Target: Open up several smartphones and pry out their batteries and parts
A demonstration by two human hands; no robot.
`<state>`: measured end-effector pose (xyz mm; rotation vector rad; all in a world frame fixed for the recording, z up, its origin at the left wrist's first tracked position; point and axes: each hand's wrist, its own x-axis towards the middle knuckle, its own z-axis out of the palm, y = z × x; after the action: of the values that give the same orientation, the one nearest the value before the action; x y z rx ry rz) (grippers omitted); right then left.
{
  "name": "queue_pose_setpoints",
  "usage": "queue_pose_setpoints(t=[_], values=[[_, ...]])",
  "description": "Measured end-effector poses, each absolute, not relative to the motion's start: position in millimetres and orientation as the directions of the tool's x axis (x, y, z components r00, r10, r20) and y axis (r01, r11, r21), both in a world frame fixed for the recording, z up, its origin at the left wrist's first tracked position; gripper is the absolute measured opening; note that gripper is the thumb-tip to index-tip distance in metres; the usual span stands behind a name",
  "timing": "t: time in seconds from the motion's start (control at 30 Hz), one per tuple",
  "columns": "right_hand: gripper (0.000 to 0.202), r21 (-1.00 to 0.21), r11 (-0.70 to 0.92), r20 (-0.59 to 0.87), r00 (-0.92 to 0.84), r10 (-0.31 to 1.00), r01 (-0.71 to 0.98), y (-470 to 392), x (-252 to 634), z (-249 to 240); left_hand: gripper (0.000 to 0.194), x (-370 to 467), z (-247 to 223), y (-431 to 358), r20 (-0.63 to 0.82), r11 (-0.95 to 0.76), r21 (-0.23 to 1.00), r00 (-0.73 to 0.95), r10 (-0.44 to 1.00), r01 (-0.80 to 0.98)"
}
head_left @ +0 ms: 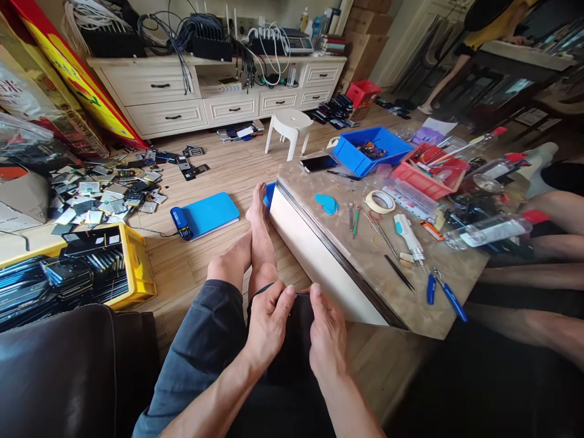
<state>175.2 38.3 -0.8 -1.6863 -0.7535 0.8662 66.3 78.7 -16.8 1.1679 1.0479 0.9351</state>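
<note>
Above my lap, a black, flat slab that looks like a phone (pixel 297 331) is gripped between both hands. My left hand (pixel 269 322) is closed on its left edge, thumb on top near the far corner. On the opposite edge my right hand (pixel 327 331) is closed too, its thumb pointing away from me. The fingers under the slab are hidden, and its dark face blends into my dark shorts (pixel 201 340). To the right of my hands is a low table (pixel 365 261) with blue-handled pliers (pixel 444 295), black tweezers (pixel 399 272) and a white electric tool (pixel 409 237).
A blue bin (pixel 371 149), red basket (pixel 431 170), tape roll (pixel 379 202) and bottles (pixel 495 232) crowd the table. Leftward on the floor are a yellow crate (pixel 139 267) of phones, scattered parts (pixel 104 194) and a blue mat (pixel 210 213). Another person's legs (pixel 524 274) are at right.
</note>
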Motion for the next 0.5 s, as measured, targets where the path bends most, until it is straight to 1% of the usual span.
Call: queue_pose_setpoints(t=[0.07, 0.17, 0.23, 0.33, 0.4, 0.5], values=[[0.059, -0.959, -0.280, -0.259, 0.538, 0.802, -0.044, 41, 174, -12, 0.058, 67, -24, 84, -0.172, 0.184, 0.983, 0.278, 0.945, -0.018], [0.055, -0.937, -0.297, -0.350, 0.521, 0.778, -0.187, 41, 177, -26, 0.056, 65, -26, 91, -0.214, 0.200, 0.977, 0.359, 0.908, 0.076], [0.052, -0.918, -0.266, -0.388, 0.527, 0.756, -0.294, 41, 181, -29, 0.052, 61, -22, 91, -0.192, 0.162, 0.981, 0.428, 0.883, 0.105], [0.052, -0.890, -0.160, -0.400, 0.561, 0.725, -0.428, 40, 187, -25, 0.043, 55, -18, 80, -0.157, 0.107, 0.987, 0.540, 0.827, 0.124], [0.052, -0.894, -0.100, -0.361, 0.569, 0.739, -0.436, 40, 192, -20, 0.042, 50, -18, 70, -0.165, 0.081, 0.982, 0.573, 0.803, 0.170], [0.043, -0.940, -0.048, -0.232, 0.533, 0.814, -0.336, 37, 202, -10, 0.043, 44, -16, 59, -0.141, 0.012, 0.973, 0.552, 0.822, 0.230]])
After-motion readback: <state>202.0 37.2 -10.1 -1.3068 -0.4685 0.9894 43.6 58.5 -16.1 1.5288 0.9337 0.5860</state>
